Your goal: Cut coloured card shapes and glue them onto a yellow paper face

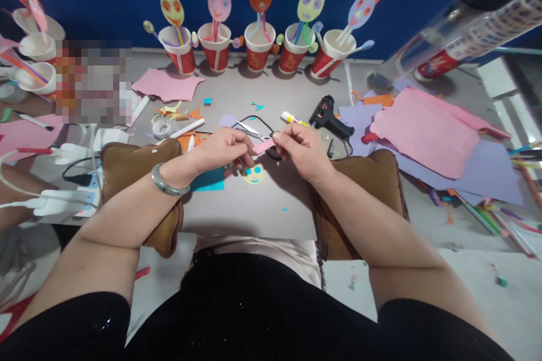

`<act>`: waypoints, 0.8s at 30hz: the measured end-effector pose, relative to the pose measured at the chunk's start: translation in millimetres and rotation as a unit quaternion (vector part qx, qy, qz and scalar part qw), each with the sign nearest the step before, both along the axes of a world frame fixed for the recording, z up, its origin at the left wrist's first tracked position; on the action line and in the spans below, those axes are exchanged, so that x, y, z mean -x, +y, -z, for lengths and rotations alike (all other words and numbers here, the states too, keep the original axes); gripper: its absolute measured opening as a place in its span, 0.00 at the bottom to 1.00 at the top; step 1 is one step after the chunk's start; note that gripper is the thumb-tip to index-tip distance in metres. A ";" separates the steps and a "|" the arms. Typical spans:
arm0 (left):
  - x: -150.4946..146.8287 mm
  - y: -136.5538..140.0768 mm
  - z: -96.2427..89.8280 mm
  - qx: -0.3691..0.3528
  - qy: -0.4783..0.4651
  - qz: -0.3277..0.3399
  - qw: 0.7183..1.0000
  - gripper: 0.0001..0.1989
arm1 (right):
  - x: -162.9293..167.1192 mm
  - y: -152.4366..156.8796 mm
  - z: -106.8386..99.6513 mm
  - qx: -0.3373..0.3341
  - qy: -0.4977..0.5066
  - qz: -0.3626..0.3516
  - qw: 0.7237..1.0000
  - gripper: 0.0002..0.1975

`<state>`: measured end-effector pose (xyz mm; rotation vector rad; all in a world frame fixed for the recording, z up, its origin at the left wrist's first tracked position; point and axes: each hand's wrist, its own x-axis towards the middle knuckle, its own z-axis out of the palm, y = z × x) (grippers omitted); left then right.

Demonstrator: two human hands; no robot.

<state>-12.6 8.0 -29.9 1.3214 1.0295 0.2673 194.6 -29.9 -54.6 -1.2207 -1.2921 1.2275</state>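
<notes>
Between my two hands a small strip of pink paper is stretched over the middle of the table. My left hand, with a bangle on its wrist, pinches the strip's left end. At the other end the fingertips of my right hand are closed on it. Just below lies a pale yellow paper face with blue eyes and a smile, partly under my left fingers. A piece of teal paper is beside it. Behind my hands are scissors, partly hidden.
A black glue gun and a glue stick lie behind my right hand. Red cups with paper rabbit faces line the blue wall. Pink paper sheets are piled at right, a roll of tape and power strip at left.
</notes>
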 end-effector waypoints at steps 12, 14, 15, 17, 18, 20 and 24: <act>0.7 -4.6 -4.1 0.013 -0.028 0.055 0.998 0.08 | 6.3 -3.6 -0.6 0.005 -0.019 -0.030 0.999 0.22; 2.8 -3.5 -4.2 0.031 -0.029 0.064 0.997 0.06 | 5.2 -2.8 -0.6 0.010 -0.017 -0.019 1.000 0.22; 3.4 -2.9 -4.5 0.038 -0.029 0.070 0.996 0.06 | 4.7 -2.5 -0.9 0.014 -0.016 -0.016 1.000 0.21; 3.4 -1.8 -5.0 0.042 -0.037 0.079 0.995 0.06 | 4.2 -2.6 -1.8 0.022 -0.016 -0.020 0.999 0.21; 2.9 -1.5 -5.0 0.036 -0.042 0.080 0.995 0.06 | 4.3 -2.9 -2.4 0.024 -0.015 -0.024 0.999 0.21; 1.5 -1.3 -4.6 0.011 -0.047 0.073 0.996 0.06 | 5.0 -3.9 -3.6 0.027 -0.014 -0.035 0.999 0.22; 0.0 -2.2 -3.3 -0.012 -0.026 0.049 0.998 0.08 | 6.7 -5.8 -4.0 0.029 -0.008 -0.056 0.998 0.24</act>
